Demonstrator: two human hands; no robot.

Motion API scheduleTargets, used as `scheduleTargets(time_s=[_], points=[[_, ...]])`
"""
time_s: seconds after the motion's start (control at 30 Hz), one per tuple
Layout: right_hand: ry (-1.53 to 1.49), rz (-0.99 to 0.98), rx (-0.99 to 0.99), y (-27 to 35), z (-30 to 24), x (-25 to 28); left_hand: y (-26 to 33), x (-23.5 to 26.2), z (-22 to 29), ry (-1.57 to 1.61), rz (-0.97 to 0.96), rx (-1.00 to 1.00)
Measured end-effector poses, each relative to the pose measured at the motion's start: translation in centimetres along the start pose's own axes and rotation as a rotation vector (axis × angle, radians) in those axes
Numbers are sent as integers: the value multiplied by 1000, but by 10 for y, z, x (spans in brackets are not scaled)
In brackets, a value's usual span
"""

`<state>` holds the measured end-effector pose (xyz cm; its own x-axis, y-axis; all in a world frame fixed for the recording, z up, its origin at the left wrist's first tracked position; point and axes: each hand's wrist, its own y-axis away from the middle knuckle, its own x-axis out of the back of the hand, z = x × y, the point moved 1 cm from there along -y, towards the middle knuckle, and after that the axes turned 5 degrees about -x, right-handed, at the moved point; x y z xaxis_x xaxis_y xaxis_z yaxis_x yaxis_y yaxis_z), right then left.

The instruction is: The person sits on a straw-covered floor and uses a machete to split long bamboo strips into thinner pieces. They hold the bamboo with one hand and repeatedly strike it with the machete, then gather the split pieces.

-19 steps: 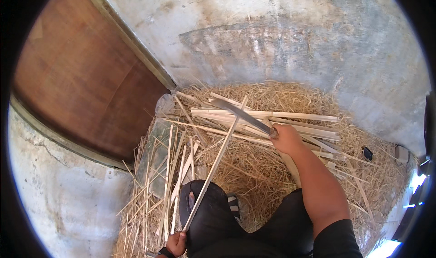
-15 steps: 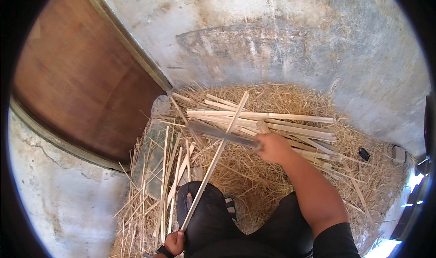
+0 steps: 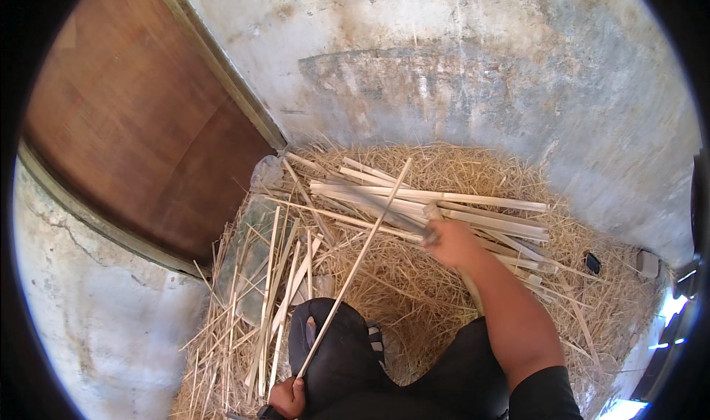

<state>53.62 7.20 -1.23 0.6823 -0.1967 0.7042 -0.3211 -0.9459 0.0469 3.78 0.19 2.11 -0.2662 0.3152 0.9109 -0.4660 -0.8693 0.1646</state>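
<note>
Head view: left fingers [image 3: 299,387] grip a plain pale strip [image 3: 359,261].

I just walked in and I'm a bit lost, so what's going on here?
A seated person is working with both hands over straw. The left hand, low beside the knee, holds one end of a thin pale strip that slants up and away. The right hand grips a long blade, blurred and crossing the strip in view; whether they touch, I can't tell. More strips lie piled beyond, near the wall.
</note>
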Motion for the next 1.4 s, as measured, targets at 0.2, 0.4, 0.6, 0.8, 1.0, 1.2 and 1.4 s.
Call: scheduleTargets(time_s=[0.2,0.4,0.6,0.8,1.0,1.2,1.4], points=[[331,-310,359,22,-68,6,2,3,1,53,-11,-3],[-4,161,-214,-7,16,18,-1,8,10,-22,-16,23],[228,-55,229,14,-23,-6,0,-14,-20,177,-41,-42],[79,-15,44,-9,11,-7,7,0,-13,150,-82,35],[-164,191,-178,-16,38,-7,8,-22,-28,76,42,2],[325,-262,198,19,-48,24,7,-8,-10,103,-21,36],[18,-87,-130,-5,9,20,2,-4,-9,58,-62,57]])
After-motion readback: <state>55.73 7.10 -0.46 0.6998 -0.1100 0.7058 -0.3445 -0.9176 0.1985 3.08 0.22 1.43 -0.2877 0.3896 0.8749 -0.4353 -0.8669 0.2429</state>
